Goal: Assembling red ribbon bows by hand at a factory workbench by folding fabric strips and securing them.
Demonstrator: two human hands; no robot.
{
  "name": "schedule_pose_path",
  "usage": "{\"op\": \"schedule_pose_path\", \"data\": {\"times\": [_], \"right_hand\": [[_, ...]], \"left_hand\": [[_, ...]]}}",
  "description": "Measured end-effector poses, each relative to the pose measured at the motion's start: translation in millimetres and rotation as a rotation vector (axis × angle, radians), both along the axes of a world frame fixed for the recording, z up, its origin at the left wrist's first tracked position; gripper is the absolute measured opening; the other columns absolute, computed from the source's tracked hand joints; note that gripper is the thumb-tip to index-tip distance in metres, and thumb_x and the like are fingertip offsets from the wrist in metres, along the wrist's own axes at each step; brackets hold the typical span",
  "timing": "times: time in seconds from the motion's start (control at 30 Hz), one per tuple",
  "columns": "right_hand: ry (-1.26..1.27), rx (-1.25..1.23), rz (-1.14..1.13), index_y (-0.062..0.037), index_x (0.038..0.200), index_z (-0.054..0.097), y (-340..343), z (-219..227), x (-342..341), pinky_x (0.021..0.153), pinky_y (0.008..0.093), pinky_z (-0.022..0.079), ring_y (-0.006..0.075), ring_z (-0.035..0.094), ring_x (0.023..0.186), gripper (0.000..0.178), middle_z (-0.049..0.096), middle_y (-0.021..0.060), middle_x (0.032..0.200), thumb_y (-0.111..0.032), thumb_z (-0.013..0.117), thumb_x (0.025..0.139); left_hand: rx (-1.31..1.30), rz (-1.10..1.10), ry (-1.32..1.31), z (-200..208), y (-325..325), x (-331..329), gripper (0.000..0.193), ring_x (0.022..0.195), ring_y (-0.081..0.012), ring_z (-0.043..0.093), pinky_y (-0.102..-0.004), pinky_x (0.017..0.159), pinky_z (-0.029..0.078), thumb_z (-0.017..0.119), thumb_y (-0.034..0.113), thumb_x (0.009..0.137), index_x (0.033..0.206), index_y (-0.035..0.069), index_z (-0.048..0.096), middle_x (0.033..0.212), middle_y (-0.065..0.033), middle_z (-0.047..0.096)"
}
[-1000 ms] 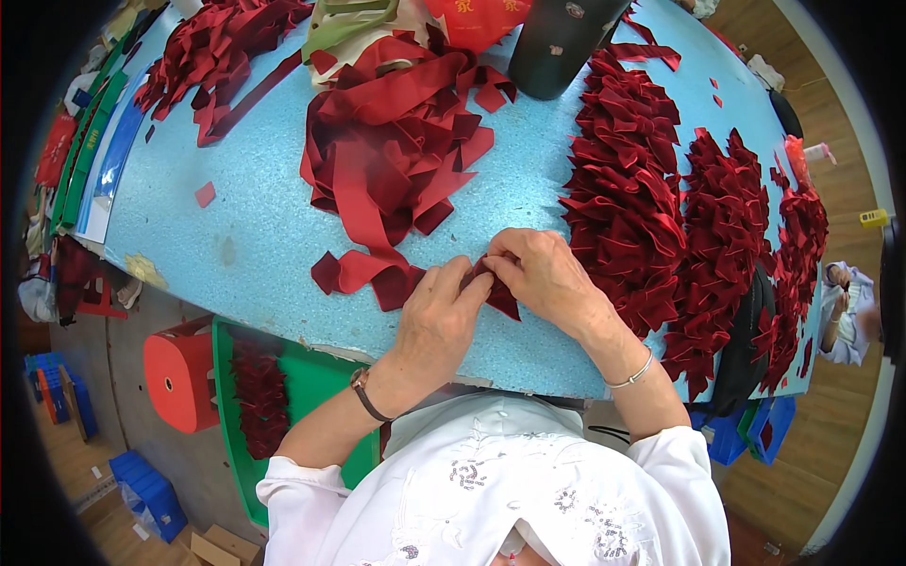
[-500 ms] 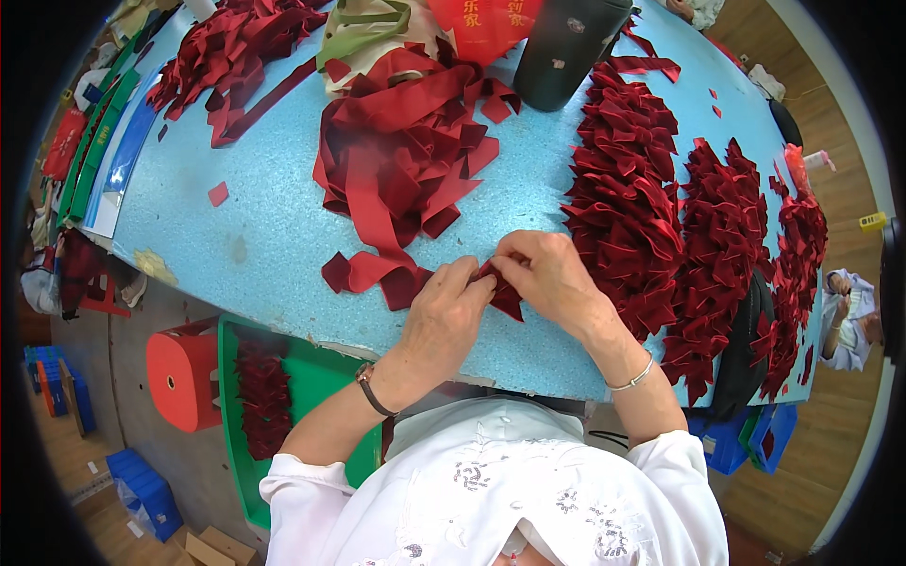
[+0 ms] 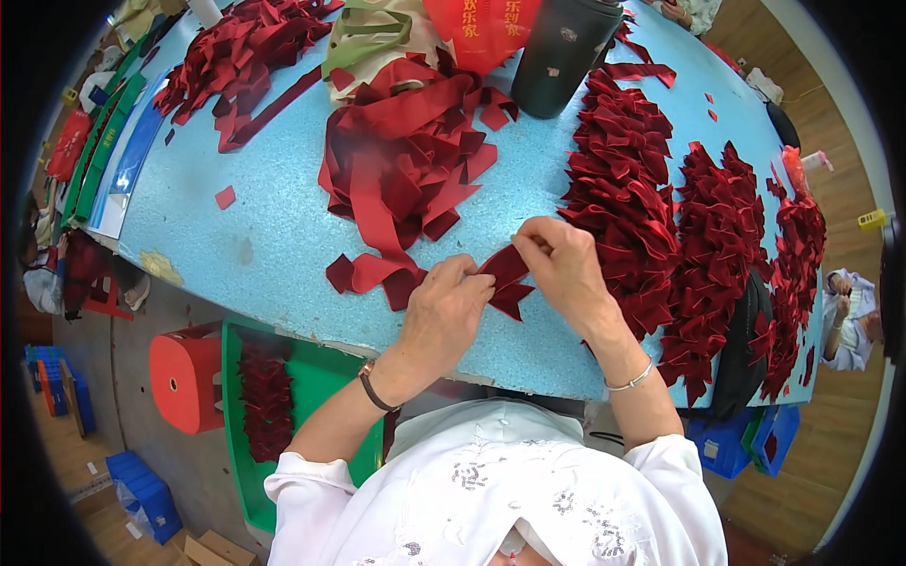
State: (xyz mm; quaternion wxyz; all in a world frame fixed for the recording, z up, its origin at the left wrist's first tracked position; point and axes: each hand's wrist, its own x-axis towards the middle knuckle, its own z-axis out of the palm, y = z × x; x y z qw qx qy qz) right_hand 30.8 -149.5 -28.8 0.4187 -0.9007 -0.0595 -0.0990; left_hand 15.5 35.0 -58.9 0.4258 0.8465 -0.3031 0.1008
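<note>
A short piece of dark red ribbon (image 3: 507,273) with a notched end lies between my hands over the blue table. My left hand (image 3: 443,307) pinches its left side, with thumb and fingers pressed together. At its upper right end, my right hand (image 3: 562,269) is closed in a pinch on the ribbon. Just left of my left hand, a curling loose ribbon tail (image 3: 377,274) runs up to a tangled heap of red ribbon (image 3: 406,160). Close by my right hand rises a long row of stacked folded ribbon pieces (image 3: 623,198).
More ribbon rows (image 3: 722,255) stand to the right, near a black bag (image 3: 741,354). A black tumbler (image 3: 566,57) and a cloth bag (image 3: 363,42) are at the back. Below the table's left edge are a green bin (image 3: 316,377) and a red stool (image 3: 184,382).
My right hand has moved slightly up and right, drawing the ribbon's end out so more of the piece shows. My left hand stays nearly in place.
</note>
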Motion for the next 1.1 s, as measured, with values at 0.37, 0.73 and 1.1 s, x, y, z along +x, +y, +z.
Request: {"op": "schedule_pose_path", "data": {"times": [0.37, 0.73, 1.1], "right_hand": [[0.076, 0.083, 0.014, 0.0039, 0.087, 0.065, -16.1, 14.7, -28.8, 0.051, 0.0259, 0.041, 0.0093, 0.05, 0.055, 0.01, 0.06, 0.0091, 0.064, -0.006, 0.068, 0.084], [-0.234, -0.301, 0.273, 0.0008, 0.093, 0.059, 7.1, -14.1, -60.0, 0.06, 0.031, 0.049, 0.023, 0.059, 0.081, 0.019, 0.058, 0.0107, 0.089, -0.002, 0.066, 0.075], [-0.283, -0.65, 0.325, 0.0029, 0.09, 0.052, 6.2, -19.0, -66.9, 0.063, 0.0311, 0.05, 0.0237, 0.053, 0.078, 0.024, 0.049, 0.0122, 0.083, 0.0, 0.06, 0.067]], "left_hand": [[0.161, 0.024, -0.002, 8.4, -5.5, -1.7, 0.022, 0.084, -0.0288, 0.059, -0.0381, 0.07, 0.049, 0.066, 0.002, 0.082, 0.104, -0.002, 0.065, 0.096, -0.015, 0.056], [0.103, 0.03, 0.068, 7.8, -6.2, 3.8, 0.021, 0.081, -0.0316, 0.06, -0.0391, 0.069, 0.049, 0.066, 0.005, 0.084, 0.104, -0.002, 0.065, 0.095, -0.0155, 0.057], [0.151, 0.112, -0.026, 1.2, -11.7, -0.6, 0.02, 0.083, -0.0315, 0.059, -0.0395, 0.068, 0.051, 0.067, 0.004, 0.082, 0.102, -0.001, 0.065, 0.095, -0.0144, 0.055]]}}
